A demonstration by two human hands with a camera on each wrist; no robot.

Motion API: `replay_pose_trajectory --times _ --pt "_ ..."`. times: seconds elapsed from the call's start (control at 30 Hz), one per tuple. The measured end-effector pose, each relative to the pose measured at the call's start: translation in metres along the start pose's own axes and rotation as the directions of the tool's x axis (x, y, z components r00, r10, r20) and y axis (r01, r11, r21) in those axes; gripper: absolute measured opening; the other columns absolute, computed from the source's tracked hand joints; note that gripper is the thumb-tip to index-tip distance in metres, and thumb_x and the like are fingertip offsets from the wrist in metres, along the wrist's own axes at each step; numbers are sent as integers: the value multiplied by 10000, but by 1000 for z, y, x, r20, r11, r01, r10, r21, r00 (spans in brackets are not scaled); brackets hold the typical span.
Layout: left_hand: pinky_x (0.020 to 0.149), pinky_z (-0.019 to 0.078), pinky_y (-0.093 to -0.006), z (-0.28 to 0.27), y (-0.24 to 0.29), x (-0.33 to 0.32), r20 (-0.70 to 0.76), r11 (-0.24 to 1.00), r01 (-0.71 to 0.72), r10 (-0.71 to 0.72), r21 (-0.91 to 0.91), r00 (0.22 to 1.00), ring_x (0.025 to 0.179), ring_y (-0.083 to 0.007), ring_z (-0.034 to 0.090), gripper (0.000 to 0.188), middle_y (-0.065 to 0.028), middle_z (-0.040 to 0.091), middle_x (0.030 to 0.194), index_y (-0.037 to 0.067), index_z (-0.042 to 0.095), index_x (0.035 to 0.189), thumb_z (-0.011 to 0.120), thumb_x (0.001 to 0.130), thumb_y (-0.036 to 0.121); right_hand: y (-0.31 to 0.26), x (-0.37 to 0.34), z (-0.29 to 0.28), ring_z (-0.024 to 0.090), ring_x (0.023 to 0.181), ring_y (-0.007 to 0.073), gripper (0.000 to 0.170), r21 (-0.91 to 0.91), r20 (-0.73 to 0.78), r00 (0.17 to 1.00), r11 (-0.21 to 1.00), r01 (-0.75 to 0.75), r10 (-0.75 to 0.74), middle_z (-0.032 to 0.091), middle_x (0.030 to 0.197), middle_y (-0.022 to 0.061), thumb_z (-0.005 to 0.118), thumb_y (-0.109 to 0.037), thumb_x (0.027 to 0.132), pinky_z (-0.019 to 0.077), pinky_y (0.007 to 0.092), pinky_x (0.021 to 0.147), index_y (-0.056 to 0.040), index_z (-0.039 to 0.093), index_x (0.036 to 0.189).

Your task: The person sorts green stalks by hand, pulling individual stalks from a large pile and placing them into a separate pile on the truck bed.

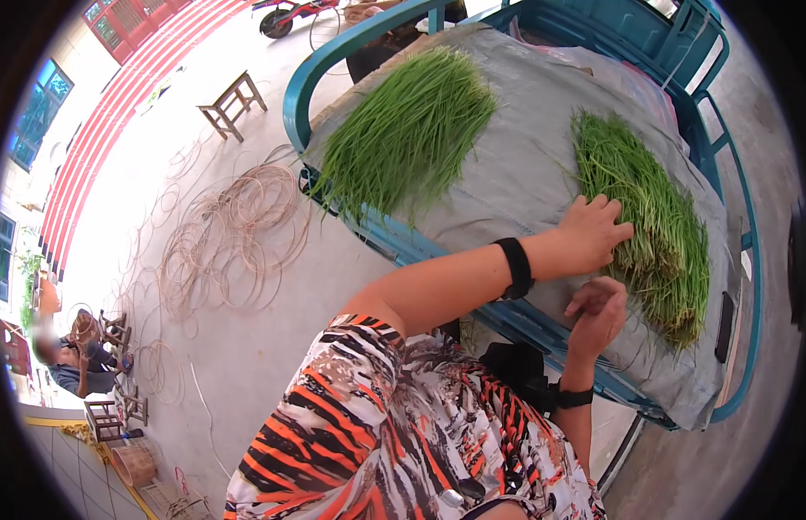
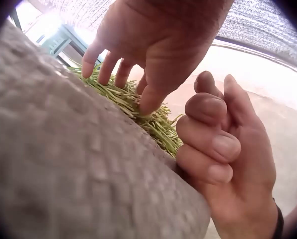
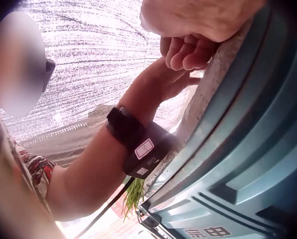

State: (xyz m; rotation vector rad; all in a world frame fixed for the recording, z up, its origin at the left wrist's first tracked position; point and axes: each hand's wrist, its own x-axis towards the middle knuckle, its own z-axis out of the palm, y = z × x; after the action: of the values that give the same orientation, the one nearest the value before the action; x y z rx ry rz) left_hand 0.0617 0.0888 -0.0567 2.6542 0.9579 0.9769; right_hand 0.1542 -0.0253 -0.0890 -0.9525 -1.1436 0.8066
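My left hand (image 1: 589, 236) reaches across onto the right-hand pile of chives (image 1: 672, 243), long green blades with pale cut ends. In the left wrist view, that hand (image 2: 161, 45) comes down from above, fingers spread and nearly straight, tips and thumb touching the stems (image 2: 118, 97). Just nearer my body, my right hand (image 1: 598, 314) is raised with loosely curled fingers and nothing visible in them. It (image 2: 228, 144) sits beside the pile's cut ends in the left wrist view. A second, larger pile of chives (image 1: 412, 130) lies farther left on the grey sheet (image 1: 524, 139).
The grey sheet covers the bed of a blue cargo cart, whose metal rail (image 1: 303, 95) curves around it. Coils of thin wire or tubing (image 1: 238, 225) lie on the concrete floor. A wooden stool (image 1: 232, 108) stands farther off, and a person (image 1: 78, 360) sits at far left.
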Motion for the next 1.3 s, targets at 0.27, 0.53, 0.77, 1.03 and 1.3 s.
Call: replay_pose_trajectory --times 0.27,0.53,0.77,1.03,1.3 --pt "785 423 -439 13 -17 -30 -76 998 18 -23 -58 997 977 -303 523 423 -109 524 1048 128 567 1086 716 691 170 -2 0 1 497 516 126 425 -105 19 1000 994 5 -3 546 685 84 292 -357 1016 409 230 466 -5 526 965" --pt "801 444 -447 -53 -2 -51 -197 906 291 -360 -308 912 994 -331 530 332 -134 540 1103 97 571 1093 659 777 144 -2 1 2 489 511 125 411 -56 39 999 998 -1 3 544 687 88 304 -349 1016 405 232 474 -10 527 947" --pt "781 394 -384 -133 -74 -131 -533 684 637 -410 357 740 912 -263 487 136 -62 526 897 114 659 881 676 747 133 -3 0 5 469 504 110 419 -77 42 999 997 -17 21 530 677 75 309 -377 1012 391 223 456 -21 519 949" --pt "780 415 -379 -163 -100 -163 -569 678 657 -412 330 711 890 -256 496 156 -59 502 874 121 660 872 687 723 83 -4 0 5 480 507 118 418 -63 21 999 997 -44 45 541 676 78 329 -378 1006 403 229 463 -18 529 934" --pt "756 432 -371 -158 -117 -167 -504 738 586 -385 334 773 885 -264 506 95 -73 500 863 91 669 842 662 749 72 -1 0 5 472 495 119 428 -70 5 999 997 -31 31 540 668 81 341 -390 1002 395 228 447 -14 533 930"
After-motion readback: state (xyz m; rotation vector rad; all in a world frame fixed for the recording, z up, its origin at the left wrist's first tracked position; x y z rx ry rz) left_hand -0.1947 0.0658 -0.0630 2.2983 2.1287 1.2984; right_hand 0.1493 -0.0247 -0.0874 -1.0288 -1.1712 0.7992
